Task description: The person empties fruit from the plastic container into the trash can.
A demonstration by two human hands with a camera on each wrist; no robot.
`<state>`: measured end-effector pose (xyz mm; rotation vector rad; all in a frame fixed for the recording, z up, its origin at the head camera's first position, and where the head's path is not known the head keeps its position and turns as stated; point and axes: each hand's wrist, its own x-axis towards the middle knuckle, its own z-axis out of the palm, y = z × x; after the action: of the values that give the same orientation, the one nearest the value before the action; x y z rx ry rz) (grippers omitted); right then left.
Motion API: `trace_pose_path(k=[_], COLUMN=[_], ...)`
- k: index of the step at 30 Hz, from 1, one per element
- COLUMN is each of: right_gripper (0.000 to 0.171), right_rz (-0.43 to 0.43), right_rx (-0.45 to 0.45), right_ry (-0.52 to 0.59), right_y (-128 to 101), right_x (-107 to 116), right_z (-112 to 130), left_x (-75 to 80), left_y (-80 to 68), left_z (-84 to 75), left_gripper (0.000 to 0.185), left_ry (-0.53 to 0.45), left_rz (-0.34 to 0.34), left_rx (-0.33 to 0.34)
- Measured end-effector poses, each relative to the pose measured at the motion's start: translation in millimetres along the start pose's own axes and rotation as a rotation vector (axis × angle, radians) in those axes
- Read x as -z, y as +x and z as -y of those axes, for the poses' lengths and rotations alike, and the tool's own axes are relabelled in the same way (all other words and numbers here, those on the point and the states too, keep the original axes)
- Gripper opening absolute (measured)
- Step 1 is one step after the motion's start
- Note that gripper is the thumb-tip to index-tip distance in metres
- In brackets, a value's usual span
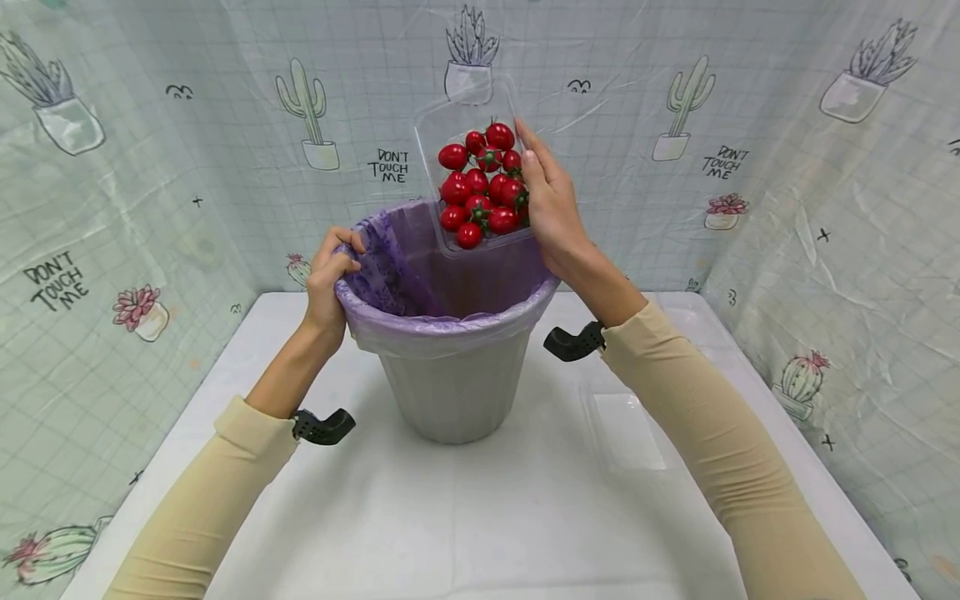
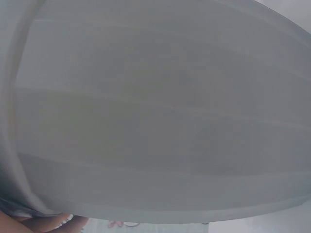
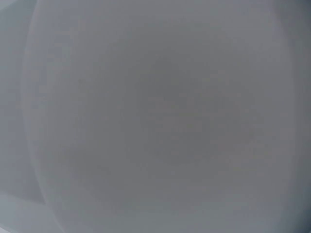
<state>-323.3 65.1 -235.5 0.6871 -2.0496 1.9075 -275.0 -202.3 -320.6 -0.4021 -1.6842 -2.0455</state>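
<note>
Your right hand [image 1: 553,212] grips the right edge of a clear plastic tray [image 1: 468,142], holding it tilted over the far side of a grey bin [image 1: 453,392]. The fingers lie along the tray's side wall and the thumb is hidden behind it. A heap of red cherry tomatoes [image 1: 482,188] with green stems sits bunched at the tray's low end, just above the bin's opening.

Your left hand [image 1: 330,279] is curled tight round the bin's left rim, pinching the purple bag liner [image 1: 420,275] that is folded over the edge. The bin stands in the middle of a white table [image 1: 450,517], between your two forearms.

To the right of the bin, near your right sleeve [image 1: 712,425], a clear lid [image 1: 626,429] lies flat on the table.

A curtain printed with cacti [image 1: 135,167] hangs round the far and side edges of the table.

The left wrist view shows only the bin's grey wall [image 2: 160,121] up close; the right wrist view is a grey blur.
</note>
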Motion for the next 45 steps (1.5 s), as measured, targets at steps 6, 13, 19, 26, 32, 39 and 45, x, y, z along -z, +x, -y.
trace_pose_path(k=[6,13,19,26,32,39,45], right_gripper=[0.049,0.049,0.049,0.05,0.05,0.051,0.051], right_rz=[0.013,0.014,0.018,0.024,0.031,0.04,0.042], right_rx=[0.032,0.066,0.087,0.096,0.102,0.095,0.101], right_ry=[0.003,0.005,0.006,-0.016,-0.023,-0.021,-0.035], right_y=[-0.8,0.3,0.4,2.2,1.8,-13.5,-19.6], right_x=[0.5,0.2,0.1,0.5,1.3,-2.5,-4.0], right_z=[3.2,4.6,3.6,1.9,1.6,22.5,31.0], left_x=[-0.8,-1.0,-1.0,-0.9,-1.5,-2.0,-1.7], left_y=[0.0,0.5,-0.5,-1.4,-1.9,-2.0,-2.0], left_z=[-2.1,-3.2,-2.8,-2.8,-3.2,-3.2,-2.8], left_gripper=[0.025,0.025,0.025,0.025,0.025,0.025,0.025], left_ry=[0.01,0.011,0.015,0.029,0.036,0.033,0.032], left_rz=[-0.003,-0.001,-0.001,-0.001,0.001,0.006,0.006], left_rx=[-0.004,0.002,0.009,0.011,0.016,0.02,0.019])
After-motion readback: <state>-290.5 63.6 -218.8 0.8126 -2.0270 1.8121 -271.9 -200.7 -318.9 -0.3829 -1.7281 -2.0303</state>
